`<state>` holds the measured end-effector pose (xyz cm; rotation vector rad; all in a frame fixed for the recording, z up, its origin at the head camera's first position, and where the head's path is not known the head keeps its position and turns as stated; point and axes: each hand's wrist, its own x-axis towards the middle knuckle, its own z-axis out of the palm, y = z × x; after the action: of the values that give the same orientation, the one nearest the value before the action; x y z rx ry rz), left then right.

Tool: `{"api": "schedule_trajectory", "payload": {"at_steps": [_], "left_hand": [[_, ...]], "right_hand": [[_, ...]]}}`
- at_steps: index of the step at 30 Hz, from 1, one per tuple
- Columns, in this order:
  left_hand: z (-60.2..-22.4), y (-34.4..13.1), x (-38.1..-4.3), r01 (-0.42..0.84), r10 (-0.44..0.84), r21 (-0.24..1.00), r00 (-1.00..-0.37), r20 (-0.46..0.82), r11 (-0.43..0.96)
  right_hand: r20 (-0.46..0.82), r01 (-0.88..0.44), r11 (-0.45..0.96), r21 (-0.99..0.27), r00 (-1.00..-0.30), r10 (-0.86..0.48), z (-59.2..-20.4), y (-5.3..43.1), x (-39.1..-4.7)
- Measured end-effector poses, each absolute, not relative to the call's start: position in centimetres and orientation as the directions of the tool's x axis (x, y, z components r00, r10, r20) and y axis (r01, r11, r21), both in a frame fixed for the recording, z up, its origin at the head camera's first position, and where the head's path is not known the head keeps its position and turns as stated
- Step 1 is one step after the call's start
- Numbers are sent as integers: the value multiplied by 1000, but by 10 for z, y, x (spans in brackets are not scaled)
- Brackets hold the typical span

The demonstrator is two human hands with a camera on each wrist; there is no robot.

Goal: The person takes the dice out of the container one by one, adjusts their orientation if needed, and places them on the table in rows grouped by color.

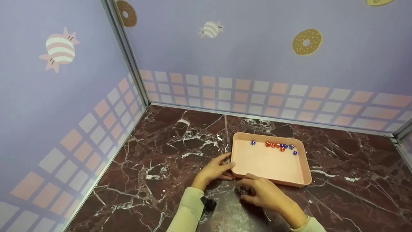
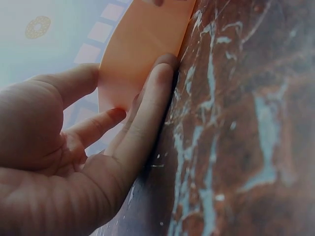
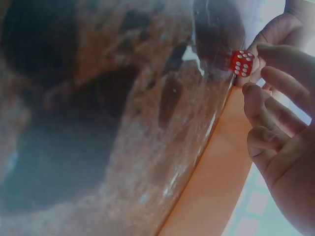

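The left hand [image 1: 216, 169] rests at the near left corner of a peach tray [image 1: 267, 164] on the marbled surface [image 1: 167, 167], its fingers fairly straight and spread against the outer walls. Just nearer than the tray, the right hand [image 1: 265, 193] bends its fingers loosely, partly open, around a red die [image 3: 242, 63] (whether any fingertip touches it, I cannot tell). Inside the tray, red dice [image 1: 273, 145] and blue dice [image 1: 291, 147] gather along the far wall towards the right, with one blue die [image 1: 253, 142] apart on the left.
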<state>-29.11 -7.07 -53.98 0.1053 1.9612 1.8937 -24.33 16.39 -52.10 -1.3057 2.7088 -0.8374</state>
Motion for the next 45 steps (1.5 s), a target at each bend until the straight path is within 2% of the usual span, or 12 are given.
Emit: {"api": "schedule_trajectory", "payload": {"at_steps": [6, 12, 21, 29, 37, 45], "left_hand": [[-540, -70, -293, -224, 335, 972, -913, -233, 65], [-541, -68, -293, -225, 317, 973, -919, -232, 60], [-544, -66, -290, -210, 294, 975, -929, -223, 75], [-539, -66, -287, -186, 274, 976, -939, -210, 113], [-541, -65, -283, -128, 233, 976, -958, -168, 176], [-542, -59, -285, -103, 246, 977, -958, -148, 185]], "right_hand": [[316, -735, 475, -483, -653, -688, -506, 173, -256], [416, -732, 531, -426, -680, -603, -505, 192, -281], [434, -662, 661, -352, -741, -512, -514, 215, -301], [370, -582, 713, -392, -809, -457, -524, 235, -339], [388, -542, 790, -285, -819, -422, -525, 230, -366], [321, -411, 869, -274, -891, -321, -524, 223, -376]]}}
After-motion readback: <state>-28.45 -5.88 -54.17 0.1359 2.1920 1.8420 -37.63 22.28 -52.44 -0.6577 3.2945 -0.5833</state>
